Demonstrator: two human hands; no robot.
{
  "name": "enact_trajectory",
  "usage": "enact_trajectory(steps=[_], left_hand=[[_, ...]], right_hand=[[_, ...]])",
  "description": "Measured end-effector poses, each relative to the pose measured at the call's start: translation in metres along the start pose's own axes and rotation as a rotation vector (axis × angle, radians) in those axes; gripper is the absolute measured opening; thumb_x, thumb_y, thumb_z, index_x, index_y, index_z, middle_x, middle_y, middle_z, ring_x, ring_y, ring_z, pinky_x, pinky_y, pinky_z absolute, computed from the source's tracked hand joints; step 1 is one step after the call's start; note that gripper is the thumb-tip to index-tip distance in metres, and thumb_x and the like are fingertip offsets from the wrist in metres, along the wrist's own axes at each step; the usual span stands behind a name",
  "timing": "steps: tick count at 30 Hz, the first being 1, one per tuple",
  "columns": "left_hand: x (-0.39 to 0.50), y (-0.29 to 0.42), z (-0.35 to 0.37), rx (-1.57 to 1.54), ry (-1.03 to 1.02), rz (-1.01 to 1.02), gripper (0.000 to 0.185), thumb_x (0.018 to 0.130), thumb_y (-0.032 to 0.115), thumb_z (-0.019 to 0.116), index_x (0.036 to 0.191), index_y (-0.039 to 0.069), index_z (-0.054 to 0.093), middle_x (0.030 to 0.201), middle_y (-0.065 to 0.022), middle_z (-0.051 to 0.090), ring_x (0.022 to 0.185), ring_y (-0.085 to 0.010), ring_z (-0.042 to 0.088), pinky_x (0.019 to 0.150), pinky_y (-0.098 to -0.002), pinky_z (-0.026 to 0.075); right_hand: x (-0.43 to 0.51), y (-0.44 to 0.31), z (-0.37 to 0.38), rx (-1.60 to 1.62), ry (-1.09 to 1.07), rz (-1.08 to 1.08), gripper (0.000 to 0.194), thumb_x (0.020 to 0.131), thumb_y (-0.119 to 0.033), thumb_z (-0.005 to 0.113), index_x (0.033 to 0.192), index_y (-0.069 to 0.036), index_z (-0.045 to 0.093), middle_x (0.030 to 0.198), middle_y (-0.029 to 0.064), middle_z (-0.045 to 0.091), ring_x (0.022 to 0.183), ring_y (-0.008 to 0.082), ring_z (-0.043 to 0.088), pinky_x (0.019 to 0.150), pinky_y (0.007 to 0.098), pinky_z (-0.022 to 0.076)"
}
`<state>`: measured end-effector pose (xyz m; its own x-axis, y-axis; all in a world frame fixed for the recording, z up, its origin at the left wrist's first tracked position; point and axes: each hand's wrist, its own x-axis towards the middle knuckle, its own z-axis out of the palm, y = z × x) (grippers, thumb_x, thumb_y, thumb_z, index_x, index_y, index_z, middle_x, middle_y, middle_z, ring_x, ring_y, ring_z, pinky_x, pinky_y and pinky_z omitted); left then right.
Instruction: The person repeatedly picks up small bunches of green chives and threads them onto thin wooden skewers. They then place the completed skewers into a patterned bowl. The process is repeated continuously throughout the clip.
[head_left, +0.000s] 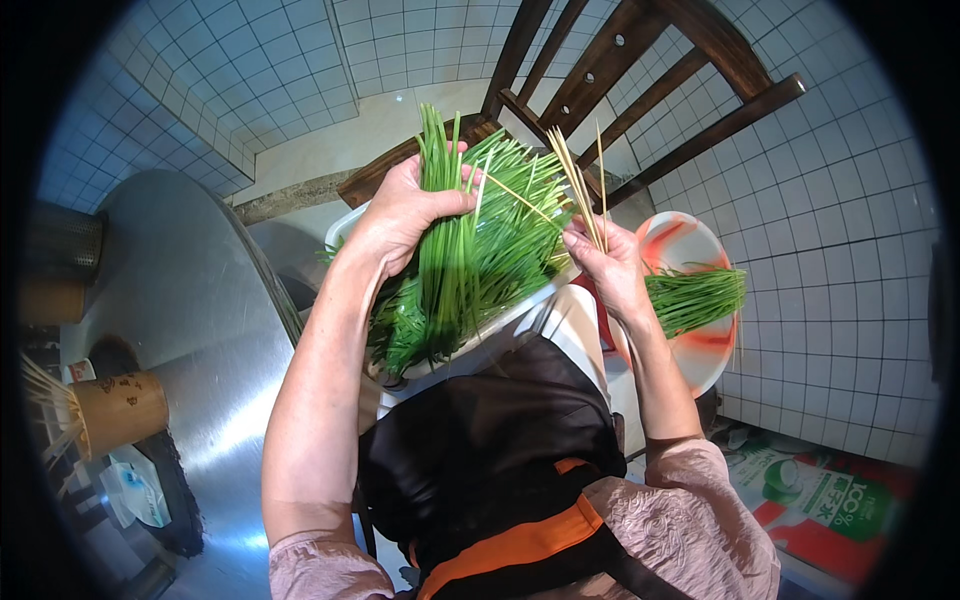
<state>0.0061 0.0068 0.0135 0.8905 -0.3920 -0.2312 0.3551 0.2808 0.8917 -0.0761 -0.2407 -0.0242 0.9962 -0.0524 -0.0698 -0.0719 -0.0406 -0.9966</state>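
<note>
My left hand (420, 199) grips an upright bunch of green garlic chives (446, 255), its thumb across the front of the stalks. Several thin bamboo skewers (577, 184) stick up from my right hand (609, 255). One more skewer (521, 199) slants between the two hands, its far end at the held bunch; whether it pierces the stalks I cannot tell. Beneath both hands a pale plastic tub (510, 311) is heaped with loose garlic chives (525, 187). Past my right wrist, another pile of chives (697, 296) lies on an orange-and-white basin (705, 367).
A dark wooden chair (637, 67) stands behind the tub. To the left is a round metal table (202, 315) bearing a bamboo cup (124, 409) of skewers and a tissue pack (135, 487). A printed carton (814, 495) sits at lower right, near the tiled wall (795, 247).
</note>
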Motion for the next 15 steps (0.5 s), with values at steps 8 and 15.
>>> enact_trajectory(steps=[8, 15], left_hand=[[-0.0013, 0.002, 0.0021, 0.003, -0.01, -0.035, 0.067, 0.073, -0.007, 0.068, 0.132, 0.001, 0.04, 0.101, -0.0062, 0.061, 0.091, -0.0151, 0.06, 0.086, -0.0287, 0.049], [-0.0007, 0.0006, 0.0014, -0.043, 0.0, -0.048, 0.069, 0.074, -0.008, 0.068, 0.135, 0.003, 0.037, 0.097, -0.0064, 0.06, 0.081, -0.0149, 0.061, 0.076, -0.0291, 0.053]], right_hand=[[-0.003, 0.0007, 0.0009, 0.041, -0.008, 0.002, 0.013, 0.086, -0.004, 0.063, 0.098, 0.0, 0.064, 0.079, -0.0052, 0.058, 0.068, 0.0009, 0.048, 0.059, 0.0172, 0.0393], [-0.0018, 0.0009, 0.0056, 0.033, -0.003, -0.007, 0.012, 0.086, -0.004, 0.063, 0.096, 0.0, 0.063, 0.079, -0.0055, 0.057, 0.068, 0.0009, 0.047, 0.06, 0.0172, 0.0389]])
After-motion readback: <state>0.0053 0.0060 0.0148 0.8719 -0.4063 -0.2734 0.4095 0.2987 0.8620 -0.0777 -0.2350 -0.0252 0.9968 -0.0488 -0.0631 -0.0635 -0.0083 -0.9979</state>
